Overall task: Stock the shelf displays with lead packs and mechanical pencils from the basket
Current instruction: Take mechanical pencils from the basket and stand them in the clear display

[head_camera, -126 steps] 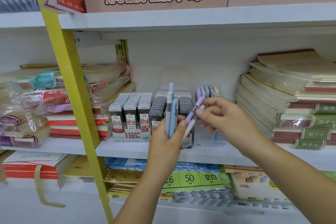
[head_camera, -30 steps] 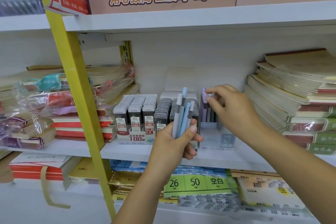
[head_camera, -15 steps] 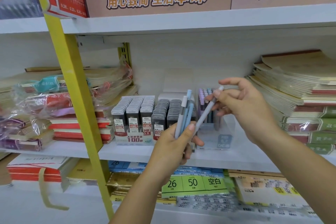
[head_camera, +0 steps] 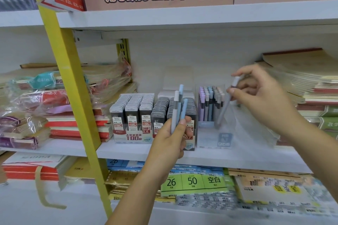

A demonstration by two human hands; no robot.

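the white shelf (head_camera: 128, 151) in front of you carries two display boxes of lead packs (head_camera: 132, 113) side by side at its middle, a clear display of mechanical pencils (head_camera: 210, 107) just to their right, plastic-wrapped notebook bundles (head_camera: 33, 100) and red-edged notebooks (head_camera: 73, 128) at the left, and a tall stack of tan notebooks (head_camera: 311, 82) at the right.

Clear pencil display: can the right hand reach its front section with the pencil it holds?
Probably yes: the right hand holds the grey pencil tip-down over the bare front of the clear display.

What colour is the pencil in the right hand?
Pale grey pencil, whitish top, in the right hand; head view, slightly blurred.
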